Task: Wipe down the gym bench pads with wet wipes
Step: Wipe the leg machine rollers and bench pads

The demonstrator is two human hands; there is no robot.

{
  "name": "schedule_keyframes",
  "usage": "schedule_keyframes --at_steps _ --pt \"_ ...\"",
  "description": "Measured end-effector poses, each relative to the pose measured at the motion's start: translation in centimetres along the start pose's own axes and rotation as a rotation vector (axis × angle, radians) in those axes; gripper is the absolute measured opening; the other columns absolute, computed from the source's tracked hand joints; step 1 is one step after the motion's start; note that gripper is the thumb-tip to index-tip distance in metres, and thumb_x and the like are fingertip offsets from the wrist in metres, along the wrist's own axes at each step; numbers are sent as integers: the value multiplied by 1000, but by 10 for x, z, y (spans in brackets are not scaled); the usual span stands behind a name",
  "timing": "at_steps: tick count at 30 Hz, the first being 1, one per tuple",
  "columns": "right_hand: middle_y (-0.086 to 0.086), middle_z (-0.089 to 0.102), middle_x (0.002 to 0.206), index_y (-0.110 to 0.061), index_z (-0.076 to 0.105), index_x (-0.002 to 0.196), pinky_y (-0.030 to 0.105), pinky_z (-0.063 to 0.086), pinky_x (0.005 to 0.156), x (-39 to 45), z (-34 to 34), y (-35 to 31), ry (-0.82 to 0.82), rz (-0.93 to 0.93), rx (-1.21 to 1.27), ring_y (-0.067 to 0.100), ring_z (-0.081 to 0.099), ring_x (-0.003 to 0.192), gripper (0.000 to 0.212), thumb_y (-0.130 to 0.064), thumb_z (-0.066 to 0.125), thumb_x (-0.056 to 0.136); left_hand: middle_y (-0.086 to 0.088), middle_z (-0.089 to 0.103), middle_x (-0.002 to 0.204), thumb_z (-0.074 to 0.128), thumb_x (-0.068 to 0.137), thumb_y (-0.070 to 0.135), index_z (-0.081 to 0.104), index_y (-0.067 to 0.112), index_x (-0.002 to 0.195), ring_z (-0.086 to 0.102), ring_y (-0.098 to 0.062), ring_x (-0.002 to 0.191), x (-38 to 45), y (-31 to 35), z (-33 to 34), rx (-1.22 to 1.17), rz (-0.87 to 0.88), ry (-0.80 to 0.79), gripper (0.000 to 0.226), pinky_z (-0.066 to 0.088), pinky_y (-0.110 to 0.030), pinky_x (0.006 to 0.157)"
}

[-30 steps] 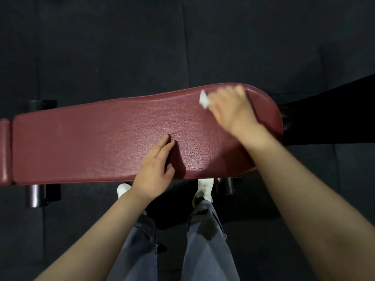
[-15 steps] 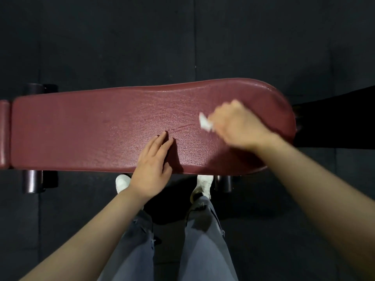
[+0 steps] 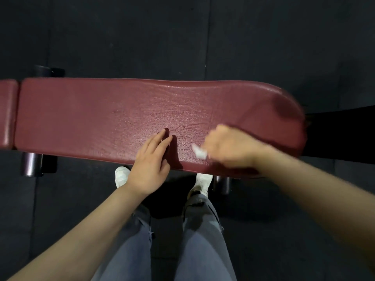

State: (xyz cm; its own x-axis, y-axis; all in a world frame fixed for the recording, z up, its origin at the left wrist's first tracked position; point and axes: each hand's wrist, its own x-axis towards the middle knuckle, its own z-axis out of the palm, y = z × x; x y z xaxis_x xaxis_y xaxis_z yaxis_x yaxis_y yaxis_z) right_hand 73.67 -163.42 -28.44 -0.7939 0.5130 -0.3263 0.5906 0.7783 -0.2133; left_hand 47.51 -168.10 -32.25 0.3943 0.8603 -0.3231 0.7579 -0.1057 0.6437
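The wipe [image 3: 199, 152], likely limp, light and slick, is bunched in the right hand's [image 3: 229, 148] curled fingers at the pad's [image 3: 81, 118] five-o'clock edge; left hand [image 3: 151, 161] rests flat, fingers together.

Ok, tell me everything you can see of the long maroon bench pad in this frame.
The bench pad is long, maroon and looks like grained, creased vinyl or leather. It lies flat across the view, its right end rounded and its left end meeting a second pad at a narrow gap. Dark cylindrical supports show beneath its near edge. The left hand rests flat on it with straight fingers. The blurred right hand holds a white wipe against it near the near edge.
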Motion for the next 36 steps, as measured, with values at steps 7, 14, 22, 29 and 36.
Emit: schedule_keyframes --at_steps 7,14,22,29,36 --pt "13 62 99 -10 62 105 42 36 85 58 -18 63 413 857 82 34 56 94 21 -20 47 94 1 26 161 56 85 -3 36 14 152 20 -23 150 -2 -6 -6 -1 -22 48 72 12 -34 123" --pt "-4 54 71 -15 69 101 31 28 66 9 18 -46 34 -62 22 18 48 65 30 -5 58 74 2 22 163 55 87 2 33 15 153 13 -20 152 -12 -20 -10 -5 -81 90 70 0 -24 120" --pt "9 63 89 -13 62 96 41 37 75 86 -17 42 317 727 -22 33 58 83 16 -22 49 90 -2 26 162 53 99 13 36 11 152 17 -20 152 -18 -26 -10 -61 -95 109 56 15 -42 124" --pt "-2 53 72 -11 64 109 33 29 62 43 31 -50 77 -204 -97 19 47 64 36 -7 54 75 -3 26 161 58 94 8 37 9 151 20 -22 151 -25 -37 -8 -80 -97 88 61 19 -47 122" --pt "9 65 85 -12 63 99 41 40 72 128 -22 32 301 707 -101 32 60 79 14 -19 57 88 -1 26 162 57 92 6 36 11 152 20 -18 151 -26 -39 -6 -136 -156 132 63 18 -40 123"
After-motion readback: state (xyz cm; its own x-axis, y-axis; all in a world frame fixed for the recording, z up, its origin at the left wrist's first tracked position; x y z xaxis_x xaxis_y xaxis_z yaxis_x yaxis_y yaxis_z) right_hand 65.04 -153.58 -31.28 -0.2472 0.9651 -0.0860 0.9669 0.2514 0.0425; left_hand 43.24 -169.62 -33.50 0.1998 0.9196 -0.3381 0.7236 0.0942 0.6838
